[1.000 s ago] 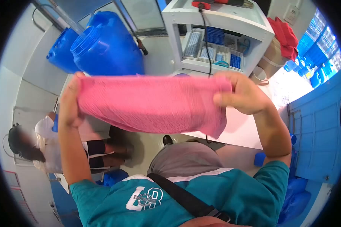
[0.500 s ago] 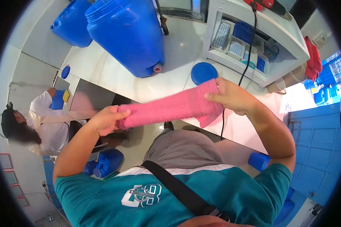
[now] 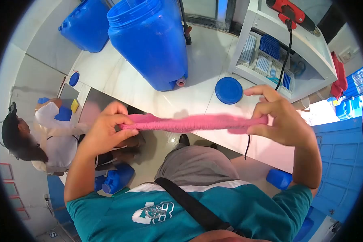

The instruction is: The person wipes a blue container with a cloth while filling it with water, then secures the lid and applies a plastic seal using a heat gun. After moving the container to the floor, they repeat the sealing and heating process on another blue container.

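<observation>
— Stretching across the middle, what is that pink thing?

— That is a pink towel [image 3: 191, 122], and it is being held out flat and edge-on, so it is showing as a thin band above the white counter [image 3: 121, 86]. It is hanging in the air, not touching the counter.

— Who is holding it?

— Both of the person's hands are. The left hand [image 3: 109, 131] is closing around the towel's left end, fingers curled over the top and thumb pressing underneath. The right hand [image 3: 280, 119] is pinching the right end between thumb and lower fingers, while its index finger is sticking up free.

— What is sitting behind the towel?

— A big blue drum [image 3: 153, 38] is standing on the counter, with a second blue drum [image 3: 86, 24] further left. A round blue lid [image 3: 228, 90] is lying flat on the counter just beyond the towel, near the right hand. A white shelf unit [image 3: 306, 60] is standing at the right, a red tool [image 3: 288, 12] is resting on top of it, and a black cord [image 3: 284, 60] is trailing down from the tool.

— Is anyone else around?

— Another person in white [image 3: 54, 133] is bending over at the far left, well apart from the towel.
</observation>
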`<state>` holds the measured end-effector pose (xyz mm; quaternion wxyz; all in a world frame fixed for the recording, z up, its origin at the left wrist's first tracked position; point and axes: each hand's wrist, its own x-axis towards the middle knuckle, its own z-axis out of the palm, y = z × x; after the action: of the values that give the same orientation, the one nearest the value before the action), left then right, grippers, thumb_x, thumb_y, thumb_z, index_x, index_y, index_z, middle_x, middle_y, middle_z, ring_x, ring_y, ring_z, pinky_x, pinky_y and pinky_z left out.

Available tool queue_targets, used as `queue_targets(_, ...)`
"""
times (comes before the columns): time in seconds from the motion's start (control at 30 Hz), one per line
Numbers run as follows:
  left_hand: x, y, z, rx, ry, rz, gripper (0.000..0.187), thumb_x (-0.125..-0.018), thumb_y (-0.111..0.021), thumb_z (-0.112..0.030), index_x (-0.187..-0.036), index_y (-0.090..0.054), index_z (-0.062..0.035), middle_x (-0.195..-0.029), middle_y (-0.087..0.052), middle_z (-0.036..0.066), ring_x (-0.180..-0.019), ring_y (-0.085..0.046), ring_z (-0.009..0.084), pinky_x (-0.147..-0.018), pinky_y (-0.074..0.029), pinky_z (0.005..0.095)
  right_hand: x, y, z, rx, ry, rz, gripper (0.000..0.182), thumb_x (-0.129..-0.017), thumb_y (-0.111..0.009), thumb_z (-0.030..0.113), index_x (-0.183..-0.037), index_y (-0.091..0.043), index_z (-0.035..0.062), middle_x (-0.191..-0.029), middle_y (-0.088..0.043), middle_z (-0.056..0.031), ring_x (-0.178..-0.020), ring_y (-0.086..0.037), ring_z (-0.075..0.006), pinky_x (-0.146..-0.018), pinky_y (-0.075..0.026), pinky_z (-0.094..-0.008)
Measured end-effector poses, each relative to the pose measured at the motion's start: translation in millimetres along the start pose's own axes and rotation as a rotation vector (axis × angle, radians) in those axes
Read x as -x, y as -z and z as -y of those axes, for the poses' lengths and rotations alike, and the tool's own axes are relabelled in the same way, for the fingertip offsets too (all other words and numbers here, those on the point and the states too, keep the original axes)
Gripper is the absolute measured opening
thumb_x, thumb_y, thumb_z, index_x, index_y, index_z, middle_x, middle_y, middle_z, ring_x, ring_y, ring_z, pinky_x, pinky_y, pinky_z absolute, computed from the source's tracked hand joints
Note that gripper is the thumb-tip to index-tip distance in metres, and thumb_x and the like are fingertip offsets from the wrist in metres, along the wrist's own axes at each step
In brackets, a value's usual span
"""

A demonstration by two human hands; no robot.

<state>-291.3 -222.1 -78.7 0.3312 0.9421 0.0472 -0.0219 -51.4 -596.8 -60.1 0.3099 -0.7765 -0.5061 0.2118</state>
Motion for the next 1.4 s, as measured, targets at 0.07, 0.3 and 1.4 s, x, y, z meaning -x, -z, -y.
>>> queue_targets(0.07, -11, 12, 13, 0.086, -0.237, -0.012, 0.017, -0.080, -0.083, -0.013, -0.089, -0.070, -0.0062, -0.102, -0.065, 0.007, -0.090, -0.062, 0.0171, -0.077, -0.050, 0.0280, -5, 5, -20, -0.169, 0.137, -0.034, 0.022, -0.089, -0.077, 0.022, -0.090, -0.067, 0.0028, -0.096, -0.067, -0.0094, -0.087, -0.064, -0.0206, -0.073, -0.050, -0.0328)
queue_targets(0.3, -76, -34, 15, 0.969, 0.461, 0.123, 0.033, -0.098, -0.068, -0.030, -0.120, -0.058, -0.0074, -0.110, -0.065, 0.000, -0.099, -0.061, 0.0094, -0.086, -0.051, 0.0287, -54, -25, -24, -0.792, -0.420, -0.154, 0.036, -0.101, -0.063, 0.035, -0.112, -0.063, 0.0004, -0.088, -0.067, -0.0060, -0.081, -0.065, -0.0096, -0.067, -0.052, -0.0293)
queue_targets(1.4, -289, 148, 72, 0.389, -0.425, -0.683, 0.044, -0.103, -0.056, -0.032, -0.135, -0.056, -0.0028, -0.123, -0.067, 0.010, -0.114, -0.062, 0.0202, -0.097, -0.049, 0.0320, -248, -124, 34, -0.066, 0.547, -1.360, 0.089, -0.095, -0.064, 0.044, -0.161, -0.013, 0.0126, -0.158, -0.023, -0.0202, -0.144, -0.029, -0.0416, -0.115, -0.030, -0.0546)
